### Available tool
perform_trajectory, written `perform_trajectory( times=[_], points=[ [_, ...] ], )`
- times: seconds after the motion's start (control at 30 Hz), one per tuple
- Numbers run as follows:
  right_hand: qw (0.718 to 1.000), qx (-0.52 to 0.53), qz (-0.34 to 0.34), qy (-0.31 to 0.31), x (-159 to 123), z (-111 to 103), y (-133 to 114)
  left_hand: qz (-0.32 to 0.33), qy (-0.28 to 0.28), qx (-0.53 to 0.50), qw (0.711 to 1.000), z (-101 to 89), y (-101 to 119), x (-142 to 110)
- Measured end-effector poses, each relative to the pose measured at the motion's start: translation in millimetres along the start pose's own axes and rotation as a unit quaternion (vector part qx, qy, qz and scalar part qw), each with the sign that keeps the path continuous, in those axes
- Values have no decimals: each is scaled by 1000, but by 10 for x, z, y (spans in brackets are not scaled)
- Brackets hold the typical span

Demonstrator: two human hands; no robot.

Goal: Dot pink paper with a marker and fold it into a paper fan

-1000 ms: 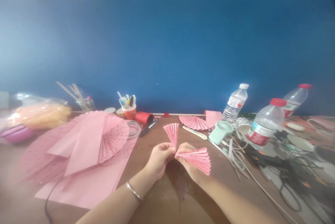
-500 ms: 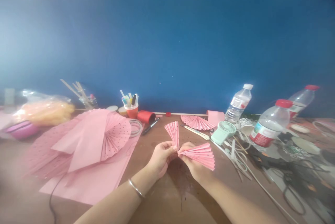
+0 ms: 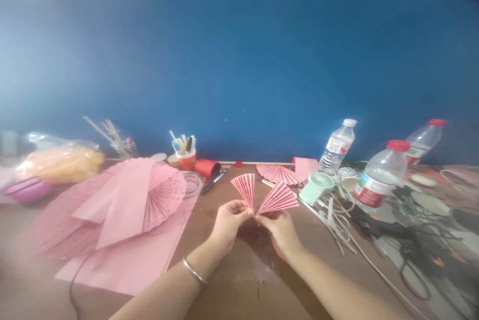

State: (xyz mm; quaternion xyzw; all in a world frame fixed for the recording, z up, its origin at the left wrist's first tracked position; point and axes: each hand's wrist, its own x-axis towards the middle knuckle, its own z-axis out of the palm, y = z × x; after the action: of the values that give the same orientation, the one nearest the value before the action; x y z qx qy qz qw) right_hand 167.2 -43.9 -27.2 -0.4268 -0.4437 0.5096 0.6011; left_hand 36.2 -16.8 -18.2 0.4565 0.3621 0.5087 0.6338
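Left of the mint handheld fan [image 3: 316,188], and nearer to me than it is, I hold pleated pink paper [image 3: 247,195] above the brown table [image 3: 228,302], out in front of my body. Two spread wings, the left wing [image 3: 243,186] and the right wing [image 3: 280,197], rise from one low meeting place; whether they are joined there, I cannot tell. My left hand [image 3: 226,225] pinches the narrow base of the left wing between thumb and fingers, and my right hand [image 3: 283,235] pinches the narrow base of the right one. The grips sit close together, with the pleats opening beyond and above them; I cannot make out whether my hands touch. I judge that I grip there because the folds gather at that end, and a low pinch lets the pleats splay without crushing. Well to the left of the mint handheld fan lies a heap of large pink paper shapes [image 3: 129,190], probably there to leave me working room. Just left of the fan and slightly beyond it, another pleated piece [image 3: 277,174] rests, I think within easy reach.
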Motion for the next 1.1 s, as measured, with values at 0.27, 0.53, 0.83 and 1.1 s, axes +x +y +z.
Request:
perform_trajectory(
  times=[0.27, 0.53, 0.83, 1.1],
  points=[
    [999, 23, -6, 43, -21, 26, -13, 5, 10, 29, 1000, -23, -66, 3],
    [999, -31, -16, 31, -28, 17, -22, 6, -2, 47, 999, -26, -62, 11],
    [1000, -16, 4, -1, -27, 43, -39, 8, 13, 12, 1000, -13, -60, 11],
    [997, -68, -45, 7, -12, 16, -2, 8, 7, 14, 1000, -1, -56, 2]
  ],
)
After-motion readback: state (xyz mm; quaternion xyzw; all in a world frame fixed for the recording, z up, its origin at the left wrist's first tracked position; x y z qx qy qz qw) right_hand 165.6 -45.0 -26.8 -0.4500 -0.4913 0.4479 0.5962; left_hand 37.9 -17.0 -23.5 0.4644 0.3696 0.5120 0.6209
